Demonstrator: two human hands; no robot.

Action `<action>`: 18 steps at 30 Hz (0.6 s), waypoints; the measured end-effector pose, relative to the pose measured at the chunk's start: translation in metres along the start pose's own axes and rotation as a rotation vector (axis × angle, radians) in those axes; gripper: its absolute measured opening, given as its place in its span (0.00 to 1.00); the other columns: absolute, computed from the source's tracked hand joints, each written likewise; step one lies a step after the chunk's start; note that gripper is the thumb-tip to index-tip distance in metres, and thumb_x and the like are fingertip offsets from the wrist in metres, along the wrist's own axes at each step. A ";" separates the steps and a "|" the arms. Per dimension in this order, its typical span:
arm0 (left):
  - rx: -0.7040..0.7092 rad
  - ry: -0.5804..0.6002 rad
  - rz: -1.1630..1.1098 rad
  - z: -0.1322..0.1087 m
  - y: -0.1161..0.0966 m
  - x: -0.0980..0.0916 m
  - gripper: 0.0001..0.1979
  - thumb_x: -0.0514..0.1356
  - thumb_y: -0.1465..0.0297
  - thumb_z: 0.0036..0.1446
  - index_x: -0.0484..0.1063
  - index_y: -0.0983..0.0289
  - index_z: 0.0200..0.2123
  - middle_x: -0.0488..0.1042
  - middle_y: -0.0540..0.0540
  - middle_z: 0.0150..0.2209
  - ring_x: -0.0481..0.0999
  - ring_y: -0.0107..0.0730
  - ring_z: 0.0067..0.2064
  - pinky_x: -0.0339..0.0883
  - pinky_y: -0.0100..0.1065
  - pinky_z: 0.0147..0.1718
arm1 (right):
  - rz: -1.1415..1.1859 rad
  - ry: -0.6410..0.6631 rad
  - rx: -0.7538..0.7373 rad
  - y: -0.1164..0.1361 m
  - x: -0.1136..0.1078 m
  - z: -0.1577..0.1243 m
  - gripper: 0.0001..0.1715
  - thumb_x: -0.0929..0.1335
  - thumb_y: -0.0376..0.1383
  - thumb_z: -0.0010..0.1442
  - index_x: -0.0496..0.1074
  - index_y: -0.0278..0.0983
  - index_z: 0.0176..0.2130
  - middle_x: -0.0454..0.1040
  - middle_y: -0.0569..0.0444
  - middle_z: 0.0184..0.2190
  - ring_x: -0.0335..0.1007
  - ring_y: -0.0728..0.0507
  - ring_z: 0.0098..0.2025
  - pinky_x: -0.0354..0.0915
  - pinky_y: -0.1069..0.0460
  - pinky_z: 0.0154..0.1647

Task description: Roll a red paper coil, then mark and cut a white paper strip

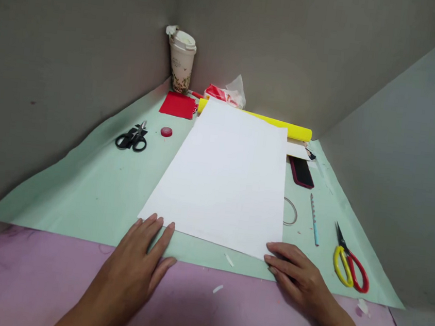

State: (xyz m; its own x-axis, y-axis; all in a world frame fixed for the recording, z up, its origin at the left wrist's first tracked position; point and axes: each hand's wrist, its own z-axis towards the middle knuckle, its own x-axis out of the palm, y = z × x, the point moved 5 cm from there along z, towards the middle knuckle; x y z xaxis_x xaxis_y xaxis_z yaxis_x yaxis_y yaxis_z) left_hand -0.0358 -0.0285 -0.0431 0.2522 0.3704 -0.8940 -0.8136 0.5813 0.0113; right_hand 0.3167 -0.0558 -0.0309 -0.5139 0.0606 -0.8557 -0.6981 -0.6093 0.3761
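1. Your left hand [137, 258] is spread loose, fingertips on the near-left corner of the white paper sheet [231, 180].
2. Your right hand [302, 278] touches its near-right corner, can't tell if it's pinching.
3. Paper's on the mint-green mat [83, 185], far end overlapping the yellow roll [298, 132].

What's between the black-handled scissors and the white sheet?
In the head view, a small red disc lies between the black-handled scissors and the white sheet, on the pale green mat.
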 end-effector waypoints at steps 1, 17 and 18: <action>0.000 -0.006 0.006 0.000 -0.001 -0.001 0.23 0.54 0.63 0.70 0.66 0.72 0.61 0.72 0.73 0.56 0.71 0.61 0.61 0.70 0.61 0.57 | -0.001 0.001 0.002 0.000 0.000 0.000 0.19 0.68 0.28 0.66 0.76 0.40 0.55 0.78 0.43 0.52 0.75 0.38 0.55 0.76 0.42 0.53; -0.024 0.001 -0.002 -0.002 0.002 0.000 0.25 0.53 0.61 0.71 0.66 0.77 0.59 0.73 0.77 0.56 0.73 0.62 0.59 0.72 0.59 0.55 | -0.001 -0.057 0.027 0.001 -0.001 0.000 0.18 0.69 0.28 0.65 0.78 0.40 0.53 0.79 0.42 0.50 0.77 0.37 0.53 0.78 0.41 0.51; -0.037 0.004 -0.005 -0.003 0.003 -0.001 0.25 0.53 0.61 0.70 0.66 0.76 0.59 0.72 0.76 0.56 0.73 0.63 0.59 0.71 0.60 0.55 | 0.001 -0.057 0.028 0.001 -0.001 0.000 0.19 0.69 0.27 0.65 0.78 0.40 0.53 0.79 0.42 0.50 0.77 0.37 0.53 0.78 0.41 0.51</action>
State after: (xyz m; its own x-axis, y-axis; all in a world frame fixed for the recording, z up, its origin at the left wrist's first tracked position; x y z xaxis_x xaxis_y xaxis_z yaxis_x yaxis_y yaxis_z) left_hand -0.0394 -0.0292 -0.0436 0.2545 0.3642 -0.8958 -0.8309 0.5564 -0.0099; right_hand 0.3169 -0.0565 -0.0301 -0.5413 0.1054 -0.8342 -0.7108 -0.5872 0.3871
